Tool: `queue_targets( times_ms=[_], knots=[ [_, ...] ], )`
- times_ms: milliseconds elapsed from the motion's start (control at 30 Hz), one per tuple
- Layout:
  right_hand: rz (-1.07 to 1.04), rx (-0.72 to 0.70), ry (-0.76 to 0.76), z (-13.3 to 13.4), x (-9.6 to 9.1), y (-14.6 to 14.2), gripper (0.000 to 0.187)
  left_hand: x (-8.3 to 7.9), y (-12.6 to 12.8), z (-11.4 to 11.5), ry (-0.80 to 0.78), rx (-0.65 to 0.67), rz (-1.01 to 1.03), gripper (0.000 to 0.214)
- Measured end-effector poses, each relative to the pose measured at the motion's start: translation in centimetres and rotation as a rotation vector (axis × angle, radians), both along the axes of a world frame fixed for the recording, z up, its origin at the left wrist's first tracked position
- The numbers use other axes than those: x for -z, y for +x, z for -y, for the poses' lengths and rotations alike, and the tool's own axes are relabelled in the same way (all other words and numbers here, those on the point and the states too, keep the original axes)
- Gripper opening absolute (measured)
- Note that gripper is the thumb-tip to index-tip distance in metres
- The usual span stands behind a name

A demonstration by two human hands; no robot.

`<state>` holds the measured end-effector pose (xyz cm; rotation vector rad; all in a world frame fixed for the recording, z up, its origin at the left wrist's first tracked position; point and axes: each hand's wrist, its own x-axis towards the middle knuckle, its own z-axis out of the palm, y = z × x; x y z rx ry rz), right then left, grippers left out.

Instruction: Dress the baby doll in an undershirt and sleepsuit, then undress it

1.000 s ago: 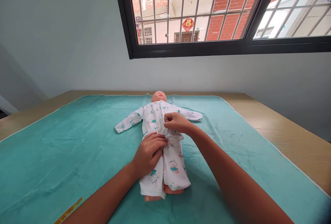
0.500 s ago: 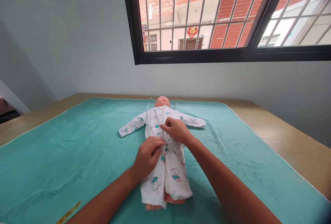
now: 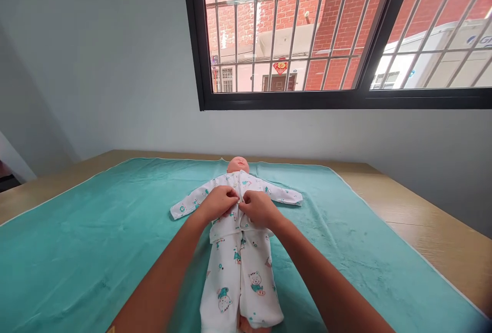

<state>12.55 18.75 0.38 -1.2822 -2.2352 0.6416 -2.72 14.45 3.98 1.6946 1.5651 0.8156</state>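
A baby doll [image 3: 238, 164] lies on its back, its head toward the wall. It wears a white printed long-sleeved top [image 3: 223, 228], both sleeves spread out sideways, and matching white trousers [image 3: 223, 276] with animal pictures. Over the chest, my left hand [image 3: 219, 203] pinches the top's front edge at the middle. My right hand [image 3: 260, 208] grips the opposite edge just beside it, fingers closed. The two sets of fingertips nearly meet at the centre line, where they hide the fastening.
A turquoise blanket [image 3: 115, 230] spreads under the doll across a wooden table [image 3: 407, 205]. Behind it rise a grey wall [image 3: 115, 66] and a black-framed window [image 3: 284, 100] with metal bars.
My left hand has moved up from the top's lower hem to the chest, beside my right hand. My right hand stays at the front edge. The view has tilted slightly upward.
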Motion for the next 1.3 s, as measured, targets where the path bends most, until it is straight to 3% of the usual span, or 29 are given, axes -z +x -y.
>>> queue_targets(
  times_ms=[133,267,433,667,800,967,1300],
  knots=[
    [-0.3,-0.119,-0.346,-0.6,0.6,0.8,0.018,1.2,-0.4,-0.3,0.112,-0.005,-0.12,0.004],
    [-0.436,-0.185,-0.492,-1.0,0.8,1.3,0.024,2.6,-0.4,-0.9,0.327,-0.031,-0.255,0.007],
    [-0.492,-0.195,-0.517,-1.1,1.1,1.2,0.028,2.9,-0.3,-0.7,0.387,-0.105,-0.323,0.011],
    [-0.541,-0.21,-0.516,-1.0,1.6,1.0,0.032,1.9,-0.4,-0.5,0.231,-0.087,0.132,0.013],
    [-0.567,-0.217,-0.516,-1.1,1.9,1.2,0.032,2.2,-0.3,-0.7,0.154,-0.075,0.259,0.016],
    [-0.621,-0.227,-0.523,-1.1,2.2,1.3,0.036,2.6,-0.3,-0.8,0.122,-0.038,0.303,0.02],
    [-0.513,-0.24,-0.491,-0.8,1.7,1.2,0.033,2.1,-0.5,-0.3,0.042,-0.029,0.364,0.022]
  ],
)
